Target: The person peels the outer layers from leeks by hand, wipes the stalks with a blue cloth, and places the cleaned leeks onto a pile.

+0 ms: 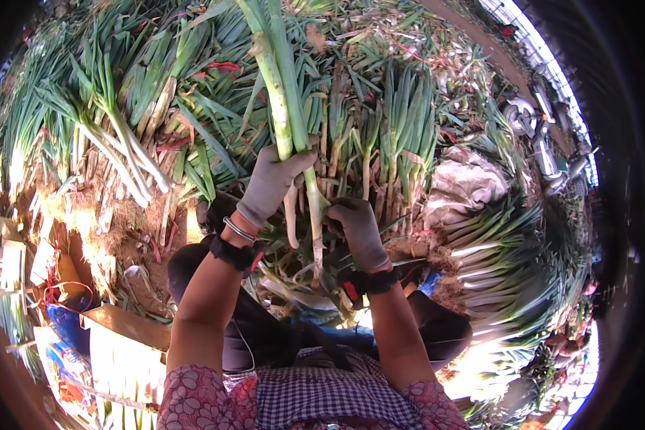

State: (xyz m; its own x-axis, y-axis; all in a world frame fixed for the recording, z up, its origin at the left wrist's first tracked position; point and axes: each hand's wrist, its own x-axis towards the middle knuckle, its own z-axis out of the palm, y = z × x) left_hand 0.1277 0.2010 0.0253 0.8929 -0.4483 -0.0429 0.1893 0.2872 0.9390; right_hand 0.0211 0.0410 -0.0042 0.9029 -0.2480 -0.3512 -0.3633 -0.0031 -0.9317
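Observation:
My left hand [272, 183], in a pale work glove, is closed around two thick green onions. Their green tops rise away from me, and the white ends hang below the fist. One green onion [312, 208] reaches lower, its tip pointing toward my lap. My gloved right hand [358, 228] has its fingers pinched at the side of that stalk, where a bit of outer skin seems to stand off. The second green onion [268, 75] has a yellowed, spotted stem and a shorter white end beside it.
Heaped green onions [401, 122] lie beyond my hands. A few paler stalks [122, 154] rest on the pile at left. At right, a row of cleaned green onions [487, 265] lies below a crumpled pale sack [466, 183]. Lower left stands a cardboard box [125, 319].

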